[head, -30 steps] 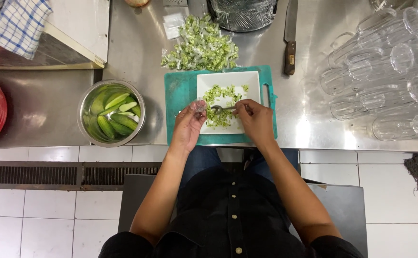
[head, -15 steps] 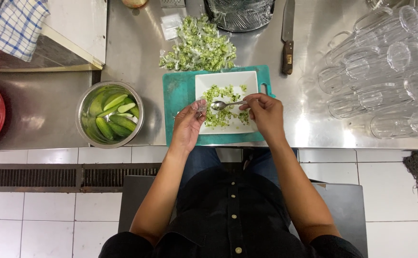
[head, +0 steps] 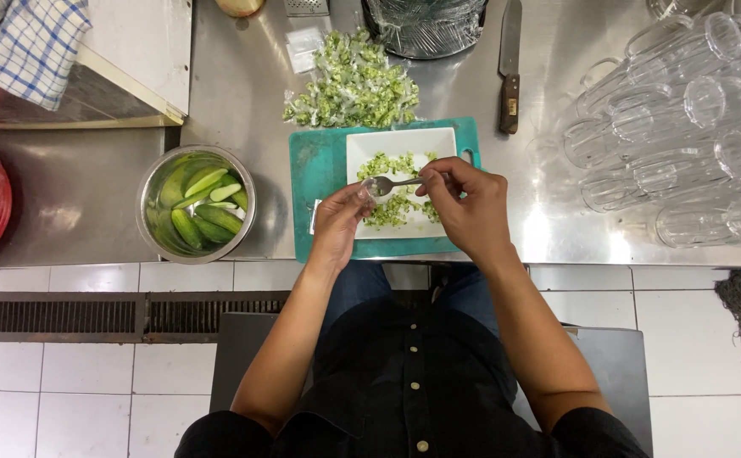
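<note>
Small clear packets behind board

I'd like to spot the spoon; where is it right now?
In the head view the spoon is in the right hand, over the white plate on the teal cutting board, its bowl beside the left hand.

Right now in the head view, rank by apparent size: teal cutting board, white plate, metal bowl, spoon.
1. Teal cutting board, largest.
2. White plate and metal bowl look about alike; hands cover part of the plate, so no ranking between them.
3. Spoon, smallest.
</note>
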